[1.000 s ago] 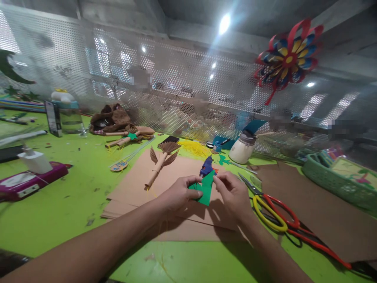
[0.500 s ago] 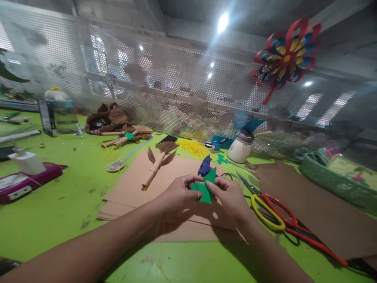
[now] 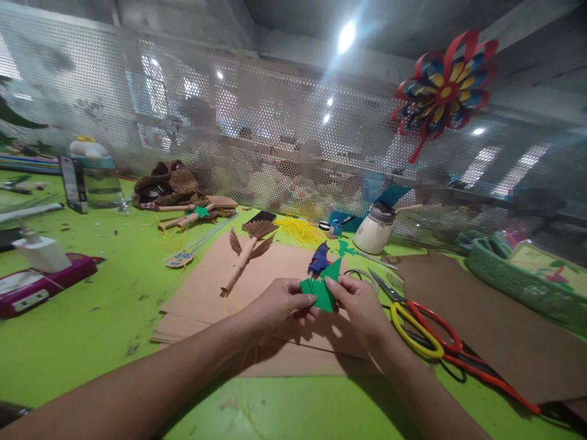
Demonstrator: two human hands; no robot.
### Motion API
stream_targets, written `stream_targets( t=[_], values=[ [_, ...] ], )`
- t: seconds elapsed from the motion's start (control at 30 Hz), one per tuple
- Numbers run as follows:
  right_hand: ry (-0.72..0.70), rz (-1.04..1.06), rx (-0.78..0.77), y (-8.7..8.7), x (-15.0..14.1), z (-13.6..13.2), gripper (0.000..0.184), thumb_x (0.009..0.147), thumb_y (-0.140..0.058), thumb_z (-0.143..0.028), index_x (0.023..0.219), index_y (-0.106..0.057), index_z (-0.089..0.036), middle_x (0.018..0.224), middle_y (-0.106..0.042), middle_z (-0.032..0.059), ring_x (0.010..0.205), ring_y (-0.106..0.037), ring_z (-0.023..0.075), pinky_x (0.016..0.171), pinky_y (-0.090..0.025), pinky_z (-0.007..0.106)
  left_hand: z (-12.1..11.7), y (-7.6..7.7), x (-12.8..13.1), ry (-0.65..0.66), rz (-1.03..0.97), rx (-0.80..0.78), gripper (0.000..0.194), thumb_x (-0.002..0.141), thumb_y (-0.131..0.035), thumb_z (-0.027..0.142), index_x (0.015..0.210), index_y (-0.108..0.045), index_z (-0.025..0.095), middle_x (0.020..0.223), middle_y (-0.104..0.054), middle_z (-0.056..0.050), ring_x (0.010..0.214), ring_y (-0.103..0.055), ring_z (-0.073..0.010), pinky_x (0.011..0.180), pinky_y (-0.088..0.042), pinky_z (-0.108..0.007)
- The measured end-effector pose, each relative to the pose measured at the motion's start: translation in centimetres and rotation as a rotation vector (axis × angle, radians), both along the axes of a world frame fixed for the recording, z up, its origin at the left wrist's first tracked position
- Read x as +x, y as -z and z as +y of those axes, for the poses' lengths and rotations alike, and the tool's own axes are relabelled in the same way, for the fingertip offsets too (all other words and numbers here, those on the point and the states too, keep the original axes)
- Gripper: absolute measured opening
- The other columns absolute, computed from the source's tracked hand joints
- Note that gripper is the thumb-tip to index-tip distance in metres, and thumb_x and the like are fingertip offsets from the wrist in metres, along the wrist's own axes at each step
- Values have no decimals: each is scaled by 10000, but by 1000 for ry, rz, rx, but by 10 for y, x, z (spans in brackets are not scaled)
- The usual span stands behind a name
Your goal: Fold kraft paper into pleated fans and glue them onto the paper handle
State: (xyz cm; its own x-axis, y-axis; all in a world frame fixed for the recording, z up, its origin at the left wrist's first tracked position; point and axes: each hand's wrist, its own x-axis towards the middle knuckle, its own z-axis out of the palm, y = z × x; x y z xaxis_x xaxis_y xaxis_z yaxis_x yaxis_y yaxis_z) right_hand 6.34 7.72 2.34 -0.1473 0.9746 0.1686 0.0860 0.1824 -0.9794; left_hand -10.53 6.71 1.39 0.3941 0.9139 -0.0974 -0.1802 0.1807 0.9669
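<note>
My left hand [image 3: 277, 304] and my right hand [image 3: 362, 302] both pinch a small piece of green paper [image 3: 322, 287] between thumb and fingers, above a stack of brown cardboard sheets [image 3: 215, 287]. The paper has a pointed tip sticking up and jagged cut edges on its left side. A blue glue gun [image 3: 317, 260] lies just behind the paper on the cardboard. Two pairs of scissors, one with yellow handles [image 3: 415, 330] and one with red handles [image 3: 447, 339], lie right of my right hand.
A brown paper palm-tree craft [image 3: 247, 244] lies on the cardboard. A white pot [image 3: 375, 232], yellow shreds [image 3: 300, 231], a green basket [image 3: 518, 278], a pink device [image 3: 41, 281] and a water bottle [image 3: 94, 174] stand on the green table [image 3: 92, 305]. A paper pinwheel [image 3: 443, 91] hangs on the perforated screen.
My hands turned the green paper so its tip points up and moved closer together on it. The view shifted slightly.
</note>
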Motion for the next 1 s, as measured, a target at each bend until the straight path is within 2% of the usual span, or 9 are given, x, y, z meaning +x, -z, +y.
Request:
stream_targets(
  t=[0.13,0.27,0.47,0.63,0.8,1.0],
  values=[
    [-5,78,-22,0,0,3,441,760,-603,-558,543,-512,-185,502,-479,-34,493,-437,127,496,-356,262,-2,-3,1,15,-31,3,242,703,-706,299,808,-674,84,695,-664,-73,563,-560,-103,588,-426,-239],
    [6,143,-40,-2,0,3,468,770,-545,-620,605,-543,-181,536,-496,-27,502,-434,128,524,-390,275,-4,-7,1,29,-61,-6,212,724,-672,275,791,-671,74,708,-671,-91,566,-569,-107,619,-443,-248],
    [21,157,-13,-5,3,2,358,731,-672,-496,620,-608,-162,543,-500,-26,514,-426,119,502,-358,256,-4,-6,0,12,-36,1,151,746,-610,229,795,-662,97,694,-657,-73,578,-559,-111,621,-440,-248],
    [36,190,-34,-8,4,2,320,692,-723,-434,587,-600,-158,531,-518,-25,505,-428,105,493,-325,245,-3,-11,-1,-106,-61,3,115,732,-637,239,713,-614,128,627,-624,-39,543,-521,-98,580,-399,-230],
    [-6,246,-97,-7,3,1,316,687,-733,-418,596,-584,-155,564,-532,-19,510,-438,95,480,-310,234,-2,-15,-4,-186,-106,58,140,717,-662,240,671,-573,143,593,-571,-6,560,-504,-101,575,-374,-228],
    [-41,287,-134,-6,3,0,276,698,-739,-396,649,-611,-156,594,-548,-18,539,-460,97,503,-334,233,-5,-15,-5,-127,-85,124,318,820,-573,432,758,-618,124,665,-588,-45,614,-513,-130,594,-377,-257]
  ],
)
